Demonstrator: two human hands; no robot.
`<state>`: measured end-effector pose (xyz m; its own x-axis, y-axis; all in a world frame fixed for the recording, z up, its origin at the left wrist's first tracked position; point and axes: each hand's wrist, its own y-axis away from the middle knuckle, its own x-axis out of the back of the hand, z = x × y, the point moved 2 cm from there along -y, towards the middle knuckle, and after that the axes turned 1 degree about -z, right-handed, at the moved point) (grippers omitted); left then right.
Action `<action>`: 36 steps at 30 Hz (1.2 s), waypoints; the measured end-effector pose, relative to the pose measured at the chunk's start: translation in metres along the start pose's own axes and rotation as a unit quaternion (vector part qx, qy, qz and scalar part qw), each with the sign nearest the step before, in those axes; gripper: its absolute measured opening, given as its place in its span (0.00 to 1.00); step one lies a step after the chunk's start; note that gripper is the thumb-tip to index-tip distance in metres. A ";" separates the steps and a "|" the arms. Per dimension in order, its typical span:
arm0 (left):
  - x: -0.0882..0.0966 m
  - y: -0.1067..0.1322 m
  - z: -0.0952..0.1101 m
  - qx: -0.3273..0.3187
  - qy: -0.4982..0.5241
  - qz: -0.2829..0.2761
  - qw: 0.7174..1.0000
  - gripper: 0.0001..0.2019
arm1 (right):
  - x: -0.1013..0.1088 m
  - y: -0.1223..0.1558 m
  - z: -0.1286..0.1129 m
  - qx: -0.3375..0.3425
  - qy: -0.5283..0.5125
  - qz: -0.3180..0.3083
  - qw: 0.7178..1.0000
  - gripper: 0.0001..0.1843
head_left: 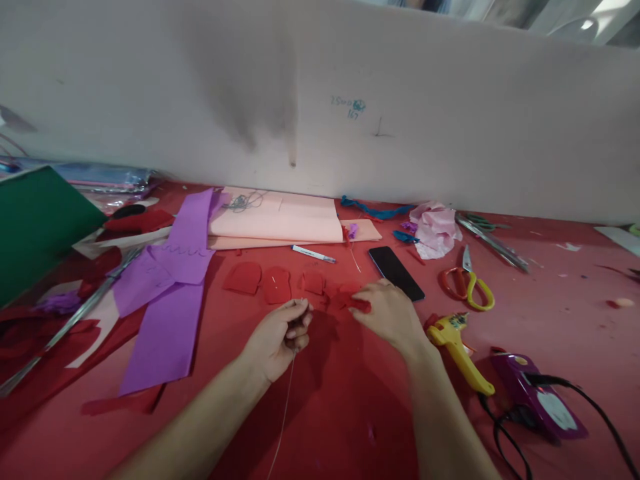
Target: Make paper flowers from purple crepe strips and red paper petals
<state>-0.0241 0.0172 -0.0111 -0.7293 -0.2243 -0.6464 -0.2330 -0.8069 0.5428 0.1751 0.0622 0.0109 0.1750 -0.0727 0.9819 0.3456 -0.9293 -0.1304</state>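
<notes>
I view a flat red work table across the scene. On the left lie overlapping purple flat sheets; the lower sheet's long axis runs near to far, its far end leaning right. At the far centre is a pale peach folded sheet, long axis left to right.

My left hand is at centre, thumb and fingertips brought together on a thin pale strand. My right hand is to its right, palm down, fingertips at a crumpled red soft piece; I cannot tell whether they pinch it.

A black rectangular phone lies just beyond the right hand, long axis from far left to near right. Red flat cut pieces lie beyond the left hand, in a left-to-right row ending at the crumpled piece. A white slim pen lies farther off, its right end slightly nearer. The thin pale strand hangs from the left hand, its long axis pointing near and slightly left.
</notes>
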 end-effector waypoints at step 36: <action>0.002 0.002 0.009 -0.010 0.005 0.010 1.000 0.06 | -0.022 -0.004 -0.044 -0.008 0.089 0.049 0.995 0.09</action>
<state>-0.0313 0.0197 -0.0063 -0.7266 -0.2465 -0.6413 -0.2052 -0.8130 0.5450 0.1299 0.0517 -0.0038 0.0399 -0.2244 0.9737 0.3207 -0.9200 -0.2252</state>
